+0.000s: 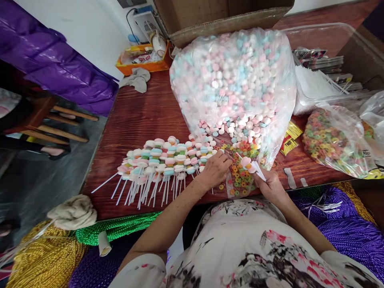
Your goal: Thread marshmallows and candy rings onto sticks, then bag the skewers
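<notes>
White sticks are clamped in the right hand, thumb and fingers together around a small bunch, a short stack of pastel discs standing out at the upper end; keeping several in one fist presumably saves reaching. The left hand is curled, palm down, just in front of the big clear bag; its fingertips show too poorly to tell whether they pinch a piece. Ring pieces are spread between the hands, before the bag's mouth, likely so rings and discs share one reach. Left of the bag, loaded sticks lie heaped on the table, bare ends mostly toward its near edge, which probably leaves them easy to lift. Right of the bag, a second bag of rings and a pack of white sticks sit farther out, like reserve stock.
</notes>
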A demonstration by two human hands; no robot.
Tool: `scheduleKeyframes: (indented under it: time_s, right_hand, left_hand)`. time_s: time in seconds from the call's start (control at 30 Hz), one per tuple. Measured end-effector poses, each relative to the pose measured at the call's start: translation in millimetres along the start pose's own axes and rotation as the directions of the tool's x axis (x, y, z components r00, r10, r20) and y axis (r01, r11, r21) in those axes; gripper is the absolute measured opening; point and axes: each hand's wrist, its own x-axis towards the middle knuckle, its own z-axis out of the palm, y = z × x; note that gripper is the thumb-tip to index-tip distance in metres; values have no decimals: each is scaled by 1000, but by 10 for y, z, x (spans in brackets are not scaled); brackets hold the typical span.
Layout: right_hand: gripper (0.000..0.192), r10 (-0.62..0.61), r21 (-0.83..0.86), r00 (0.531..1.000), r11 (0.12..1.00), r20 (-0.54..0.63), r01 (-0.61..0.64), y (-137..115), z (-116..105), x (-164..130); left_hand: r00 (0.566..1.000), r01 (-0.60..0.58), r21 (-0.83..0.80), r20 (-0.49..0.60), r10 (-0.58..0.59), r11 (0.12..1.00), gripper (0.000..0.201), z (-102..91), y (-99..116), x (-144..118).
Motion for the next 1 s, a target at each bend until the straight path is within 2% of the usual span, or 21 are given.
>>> scheduleKeyframes:
  time_s: [0.07,0.1,0.13,0.17,0.23,0.27,0.3,0.37,0.43,0.53,0.7,0.77,0.83,0.9,1.0]
  right_hand:
    - [23,-7,-20,999,1000,40,8,-34,-9,-21]
    - [23,-10,-23,998,1000,59,11,-53,-9,-36]
    - [24,-15,-18,997,1000,79,16,-74,-5,-52]
    - [25,-18,-9,995,1000,96,19,-96,3,-66]
    - [25,-36,14,993,999,113,34,-144,24,-77]
    - [24,-45,17,992,999,121,43,-170,34,-73]
    - [23,-56,13,990,998,126,55,-196,43,-62]
    - [21,-69,-13,989,997,133,72,-245,52,-31]
    - [22,-69,-37,989,997,130,74,-286,53,-5]
    - [22,-71,-39,990,996,126,76,-322,53,7]
    - [22,-86,-112,982,988,167,105,-345,81,19]
    - [23,-89,-123,982,986,166,110,-346,95,28]
    - [28,-93,-123,981,986,171,115,-339,106,30]
    - [33,-98,-127,978,984,184,123,-325,114,25]
    - [28,-98,-120,982,986,160,118,-308,140,9]
  left_hand:
    - [987,81,-209,-116,-107,975,23,-24,10,-24]
    - [959,132,-370,-185,-212,920,22,-49,21,-33]
    - [910,166,-552,-233,-342,817,20,-84,37,-38]
    - [847,166,-724,-243,-473,670,20,-126,60,-38]
    - [734,79,-939,-172,-657,334,29,-219,125,-26]
    - [700,18,-980,-127,-703,196,34,-262,164,-17]
    - [678,-32,-995,-89,-730,92,38,-296,204,-7]
    - [629,-105,-994,-55,-776,-15,41,-333,277,6]
    - [571,-151,-988,-74,-818,-16,40,-325,327,8]
    - [519,-194,-978,-167,-838,75,36,-266,353,-14]
    - [500,-185,-952,-305,-810,244,28,-176,370,-85]
    - [517,-154,-928,-369,-772,340,23,-153,391,-110]
    - [541,-139,-916,-388,-746,376,19,-137,412,-125]
    - [538,-165,-938,-344,-770,304,16,-134,425,-126]
    - [527,-228,-969,-201,-826,90,24,-171,427,-99]
